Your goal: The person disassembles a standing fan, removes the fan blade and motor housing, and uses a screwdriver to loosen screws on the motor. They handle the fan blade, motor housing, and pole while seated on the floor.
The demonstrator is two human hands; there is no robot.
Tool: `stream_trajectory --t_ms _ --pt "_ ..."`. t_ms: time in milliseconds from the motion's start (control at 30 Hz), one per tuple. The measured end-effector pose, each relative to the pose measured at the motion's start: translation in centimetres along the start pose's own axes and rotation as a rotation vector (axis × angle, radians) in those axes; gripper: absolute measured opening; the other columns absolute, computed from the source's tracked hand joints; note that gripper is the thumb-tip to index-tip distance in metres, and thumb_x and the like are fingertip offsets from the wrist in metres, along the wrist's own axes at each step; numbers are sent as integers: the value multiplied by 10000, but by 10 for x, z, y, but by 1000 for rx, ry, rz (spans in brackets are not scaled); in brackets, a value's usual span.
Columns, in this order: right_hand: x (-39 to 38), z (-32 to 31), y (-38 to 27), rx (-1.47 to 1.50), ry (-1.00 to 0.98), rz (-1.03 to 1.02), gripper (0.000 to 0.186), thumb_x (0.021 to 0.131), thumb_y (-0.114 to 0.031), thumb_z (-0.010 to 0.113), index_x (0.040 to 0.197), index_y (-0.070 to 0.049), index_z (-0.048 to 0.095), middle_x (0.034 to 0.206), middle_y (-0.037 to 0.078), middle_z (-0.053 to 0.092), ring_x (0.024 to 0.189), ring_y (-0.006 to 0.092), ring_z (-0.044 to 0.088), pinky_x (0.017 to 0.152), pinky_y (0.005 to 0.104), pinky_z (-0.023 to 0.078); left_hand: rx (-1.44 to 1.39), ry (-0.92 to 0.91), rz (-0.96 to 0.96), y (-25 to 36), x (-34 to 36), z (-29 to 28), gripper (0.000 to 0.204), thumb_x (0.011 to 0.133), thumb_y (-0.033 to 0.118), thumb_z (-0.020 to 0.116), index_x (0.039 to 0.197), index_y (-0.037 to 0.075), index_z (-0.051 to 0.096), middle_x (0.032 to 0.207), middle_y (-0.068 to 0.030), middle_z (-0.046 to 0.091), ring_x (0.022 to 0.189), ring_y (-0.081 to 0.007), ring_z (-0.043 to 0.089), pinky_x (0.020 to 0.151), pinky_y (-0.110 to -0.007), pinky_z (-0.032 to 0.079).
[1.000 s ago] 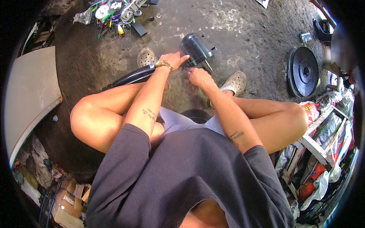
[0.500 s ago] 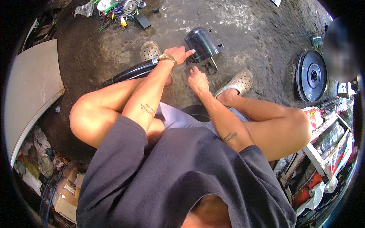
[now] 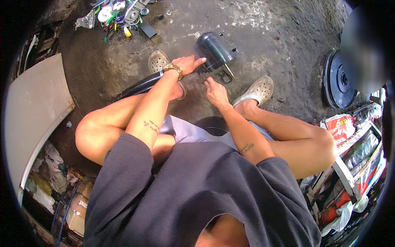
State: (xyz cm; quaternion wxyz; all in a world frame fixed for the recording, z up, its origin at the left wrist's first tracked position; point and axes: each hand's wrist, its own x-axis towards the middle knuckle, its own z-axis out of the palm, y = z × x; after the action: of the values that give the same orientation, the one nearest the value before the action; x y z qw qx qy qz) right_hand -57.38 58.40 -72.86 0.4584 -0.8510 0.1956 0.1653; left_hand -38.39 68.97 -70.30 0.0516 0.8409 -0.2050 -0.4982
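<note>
A glossy black domed housing (image 3: 214, 49) lies on its side on the dark floor in front of me, its flat end angled toward my right foot. My left hand (image 3: 189, 64), with a gold watch at the wrist, is at the housing's near-left rim. One finger stretches against the rim; the others are partly hidden and seem curled. Just below it, my right hand (image 3: 217, 91) is closed on a thin dark tool whose tip points toward the rim. Its exact kind is too small to make out. A pale rod (image 3: 228, 71) and a black loop (image 3: 225, 77) stick out at the housing's near end.
A black curved tube (image 3: 138, 87) lies by my left leg. Loose tools and parts (image 3: 125, 18) are heaped at the far left. A black round pulley-like disc (image 3: 340, 78) stands at the right, above a cluttered white rack (image 3: 347, 181). A pale panel (image 3: 39, 111) leans at the left.
The view has shifted slightly, so things appear a little displaced. Both hands stay at the housing's near rim, with the right hand still closed on the thin tool.
</note>
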Motion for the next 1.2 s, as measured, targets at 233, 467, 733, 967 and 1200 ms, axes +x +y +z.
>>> stream_trajectory --t_ms 233,467,733,967,1200 --pt "1 -38 -39 -84 -129 176 295 989 -299 481 1202 -120 578 1000 269 666 971 475 619 840 558 476 -38 -25 36 -6 8 1 936 885 804 276 1235 -3 596 1253 -257 605 1222 -400 545 1022 -484 405" --pt "10 -43 -49 -179 -199 224 308 974 -271 471 1195 -113 617 1044 271 669 1007 442 642 870 525 500 -59 23 33 -2 5 2 844 909 756 334 1195 18 626 1211 -245 631 1201 -383 567 1009 -481 417" --pt "47 -67 -110 -427 -445 429 396 894 -220 505 1243 -96 648 1251 198 634 1164 362 612 976 461 488 -28 50 34 -1 6 0 892 889 792 290 1195 26 630 1241 -234 624 1210 -384 562 1021 -494 413" --pt "39 -8 -41 181 -279 577 468 859 -284 518 1250 -52 630 1202 242 645 1180 391 595 998 434 466 16 42 18 1 -1 6 877 903 770 292 1130 10 666 1137 -240 669 1109 -396 626 944 -498 468" --pt "24 12 -48 1422 -173 948 228 926 -169 428 1055 -68 587 601 51 449 479 149 425 447 401 374 7 22 8 -2 2 5 895 883 797 290 1115 -1 623 1100 -260 667 1095 -415 615 921 -521 465"
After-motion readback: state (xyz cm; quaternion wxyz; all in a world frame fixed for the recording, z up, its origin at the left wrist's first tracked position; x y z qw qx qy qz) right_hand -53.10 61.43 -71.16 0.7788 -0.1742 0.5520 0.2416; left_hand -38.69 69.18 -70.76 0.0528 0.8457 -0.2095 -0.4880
